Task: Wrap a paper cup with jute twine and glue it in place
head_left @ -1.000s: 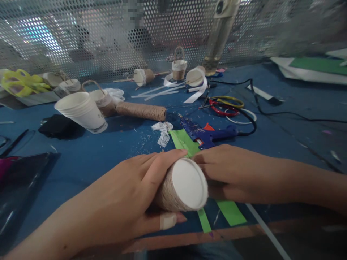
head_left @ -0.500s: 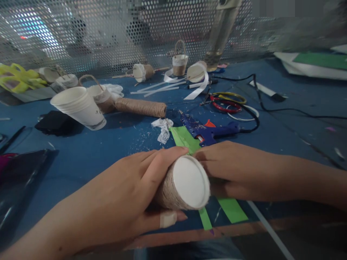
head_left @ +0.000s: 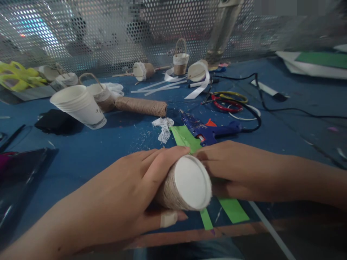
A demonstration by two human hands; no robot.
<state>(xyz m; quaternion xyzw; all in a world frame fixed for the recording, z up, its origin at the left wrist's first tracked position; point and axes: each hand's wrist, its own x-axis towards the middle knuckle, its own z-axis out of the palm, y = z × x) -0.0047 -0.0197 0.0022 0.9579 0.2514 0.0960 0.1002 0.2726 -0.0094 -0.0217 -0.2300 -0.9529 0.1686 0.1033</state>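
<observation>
A paper cup wrapped in twine [head_left: 173, 187] lies tilted in my left hand [head_left: 121, 191], its white base facing me. My left thumb is below the cup, with a plaster on it, and the other fingers curl over the top. Against the cup's right side rests my right hand [head_left: 230, 169], fingers bent inward; their tips are hidden behind the cup. Strips of green paper [head_left: 234, 211] lie beneath both hands. Just beyond my right hand is a blue glue gun [head_left: 214, 133], partly on the green paper.
Stacked white paper cups [head_left: 81, 106] lean at the left beside a roll of twine [head_left: 142, 106]. Crumpled white material [head_left: 164, 128] lies ahead. A small twine-wrapped basket [head_left: 180, 64] stands near the perforated metal screen [head_left: 105, 36]. The black cord [head_left: 295, 116] runs right; coloured wire coils [head_left: 227, 103] lie nearby.
The view has shifted very slightly. Both hands keep their places around the cup, which has barely moved to the right.
</observation>
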